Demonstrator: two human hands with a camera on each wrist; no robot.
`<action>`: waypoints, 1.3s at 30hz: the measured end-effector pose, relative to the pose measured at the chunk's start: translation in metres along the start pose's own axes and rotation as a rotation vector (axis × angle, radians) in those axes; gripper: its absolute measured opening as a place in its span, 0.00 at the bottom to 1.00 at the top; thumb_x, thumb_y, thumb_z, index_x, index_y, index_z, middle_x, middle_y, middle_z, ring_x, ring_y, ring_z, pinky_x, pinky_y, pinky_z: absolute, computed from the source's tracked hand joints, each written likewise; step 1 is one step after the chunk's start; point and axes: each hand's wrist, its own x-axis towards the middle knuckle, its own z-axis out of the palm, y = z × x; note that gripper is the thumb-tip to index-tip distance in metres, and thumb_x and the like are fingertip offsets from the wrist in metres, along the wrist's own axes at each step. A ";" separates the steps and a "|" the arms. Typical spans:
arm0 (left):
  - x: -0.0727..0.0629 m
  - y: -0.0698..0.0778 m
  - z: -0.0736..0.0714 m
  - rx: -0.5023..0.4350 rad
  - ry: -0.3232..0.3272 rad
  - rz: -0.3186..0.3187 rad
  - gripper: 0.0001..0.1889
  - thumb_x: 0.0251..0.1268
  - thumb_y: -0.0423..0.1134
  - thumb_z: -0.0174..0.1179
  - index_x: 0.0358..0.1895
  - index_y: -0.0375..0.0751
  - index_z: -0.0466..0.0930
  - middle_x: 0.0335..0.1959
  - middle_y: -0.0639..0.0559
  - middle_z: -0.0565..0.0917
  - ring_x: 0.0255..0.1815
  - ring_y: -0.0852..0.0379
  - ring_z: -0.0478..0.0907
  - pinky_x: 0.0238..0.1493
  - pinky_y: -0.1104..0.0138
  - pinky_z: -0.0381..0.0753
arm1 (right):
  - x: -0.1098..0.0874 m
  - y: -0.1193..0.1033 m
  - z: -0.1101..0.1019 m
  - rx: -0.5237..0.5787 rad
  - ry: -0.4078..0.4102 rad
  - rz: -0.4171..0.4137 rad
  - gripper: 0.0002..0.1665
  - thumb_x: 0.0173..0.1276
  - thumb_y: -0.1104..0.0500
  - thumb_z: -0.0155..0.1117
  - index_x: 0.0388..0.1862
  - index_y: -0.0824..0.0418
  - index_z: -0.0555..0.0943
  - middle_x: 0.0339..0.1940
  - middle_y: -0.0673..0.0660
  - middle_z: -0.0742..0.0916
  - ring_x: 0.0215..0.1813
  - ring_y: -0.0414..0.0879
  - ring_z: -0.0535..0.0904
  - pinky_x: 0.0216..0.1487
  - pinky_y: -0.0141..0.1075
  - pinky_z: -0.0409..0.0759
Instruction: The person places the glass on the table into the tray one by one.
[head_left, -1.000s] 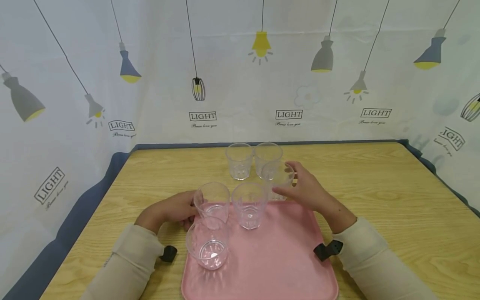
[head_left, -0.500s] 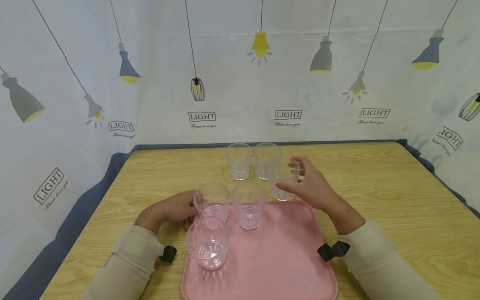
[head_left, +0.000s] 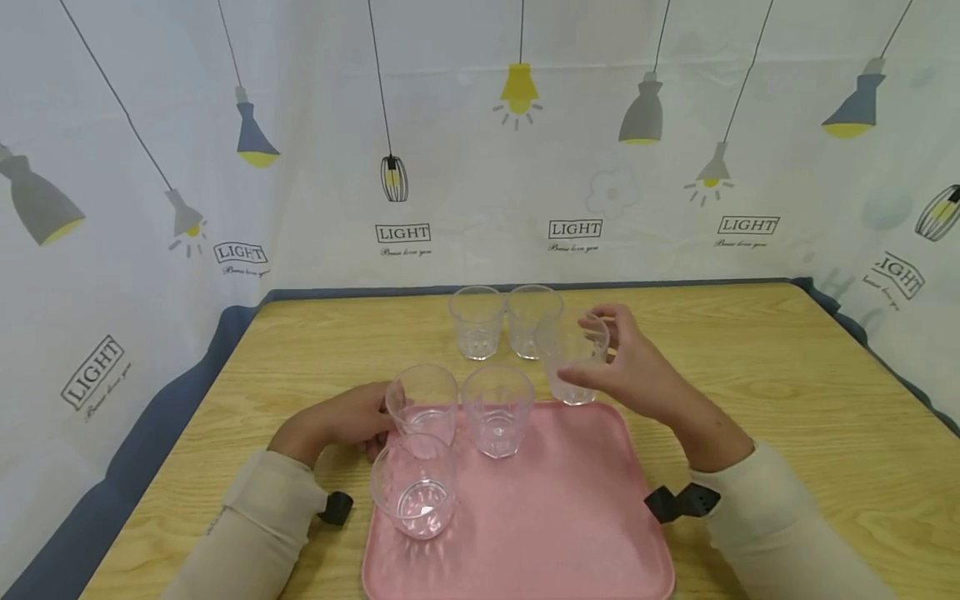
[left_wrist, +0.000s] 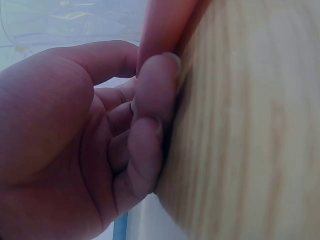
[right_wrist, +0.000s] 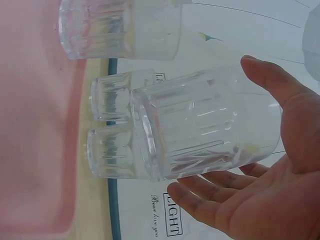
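Note:
My right hand (head_left: 637,371) grips a clear plastic cup (head_left: 573,358) between thumb and fingers, above the far right corner of the pink tray (head_left: 555,500). In the right wrist view, this cup (right_wrist: 200,125) tilts slightly and hangs off the surface. My left hand (head_left: 348,417) is at the tray's left edge. Seen from the left wrist, its thumb and curled fingers pinch the tray rim (left_wrist: 162,30). On the tray stand three clear cups: a near left cup (head_left: 416,492), a far left cup (head_left: 426,404) and a middle cup (head_left: 498,417).
Two more clear cups, a left one (head_left: 477,321) and a right one (head_left: 531,321), stand side by side on the wooden table (head_left: 337,333) behind the tray. A white lamp-printed curtain (head_left: 480,167) hangs along the table's back and sides.
My right hand has moved to the right with the cup in it, away from the two cups at the back. The left hand and the tray have not visibly moved.

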 end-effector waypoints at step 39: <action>0.001 -0.003 -0.001 -0.009 0.012 0.000 0.04 0.74 0.36 0.53 0.43 0.40 0.71 0.21 0.47 0.79 0.18 0.56 0.76 0.21 0.66 0.77 | -0.048 -0.055 0.006 -0.097 -0.369 -0.208 0.51 0.53 0.45 0.81 0.71 0.48 0.62 0.64 0.49 0.80 0.63 0.47 0.79 0.60 0.49 0.78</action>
